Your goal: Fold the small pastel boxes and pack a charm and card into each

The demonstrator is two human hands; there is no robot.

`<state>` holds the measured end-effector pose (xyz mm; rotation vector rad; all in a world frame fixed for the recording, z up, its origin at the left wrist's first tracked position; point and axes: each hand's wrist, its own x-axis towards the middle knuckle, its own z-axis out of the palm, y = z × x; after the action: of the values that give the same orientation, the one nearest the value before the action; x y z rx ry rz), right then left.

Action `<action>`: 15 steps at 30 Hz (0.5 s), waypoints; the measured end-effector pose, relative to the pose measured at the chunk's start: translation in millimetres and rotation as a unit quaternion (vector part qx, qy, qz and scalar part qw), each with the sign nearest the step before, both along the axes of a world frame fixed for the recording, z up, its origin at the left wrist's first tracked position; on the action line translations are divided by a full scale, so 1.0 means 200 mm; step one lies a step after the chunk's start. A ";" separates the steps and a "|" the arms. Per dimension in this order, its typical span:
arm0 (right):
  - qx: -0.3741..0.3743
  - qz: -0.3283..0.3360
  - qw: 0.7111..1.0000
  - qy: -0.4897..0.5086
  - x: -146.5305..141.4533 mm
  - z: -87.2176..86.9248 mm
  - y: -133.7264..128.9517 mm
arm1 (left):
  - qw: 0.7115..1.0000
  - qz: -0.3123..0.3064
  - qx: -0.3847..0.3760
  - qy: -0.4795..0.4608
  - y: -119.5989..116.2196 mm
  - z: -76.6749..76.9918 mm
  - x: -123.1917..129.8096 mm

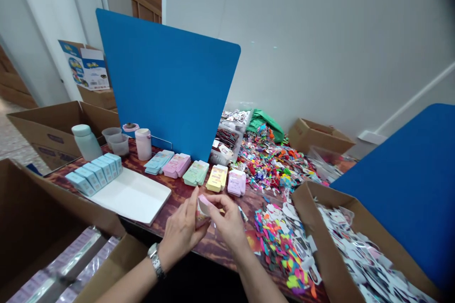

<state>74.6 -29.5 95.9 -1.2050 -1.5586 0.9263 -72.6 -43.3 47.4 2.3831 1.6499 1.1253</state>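
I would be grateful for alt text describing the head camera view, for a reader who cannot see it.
A left hand and right hand hold a small pink box above a table. Pastel boxes stand in a row before a blue divider, with heaps of colorful paper cutouts to the right.

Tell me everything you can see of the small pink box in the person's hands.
The small pink box looks like printed paperboard, pale pink with a white panel or flap at its upper side and some coloured print lower down; the print is too small to read. It is tilted, held above the table. The left hand grips its lower side, and the right hand holds its other side. Fingers hide part of it.
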 end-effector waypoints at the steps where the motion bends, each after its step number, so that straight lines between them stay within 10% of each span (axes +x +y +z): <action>1: 0.028 -0.010 0.999 -0.029 0.00 0.01 -0.01 | 1.000 0.005 -0.005 0.010 0.00 0.00 0.01; 10: 0.243 -0.056 0.952 -0.178 -0.09 -0.15 -0.12 | 0.994 0.048 0.013 0.095 0.02 -0.03 -0.01; 15: 0.191 -0.016 0.969 -0.157 -0.13 -0.25 -0.08 | 0.994 0.045 -0.009 0.102 0.05 -0.06 -0.07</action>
<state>49.2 -44.6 45.0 -1.1266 -1.8597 0.3941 -86.0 -32.6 35.9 2.5074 1.8372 0.8986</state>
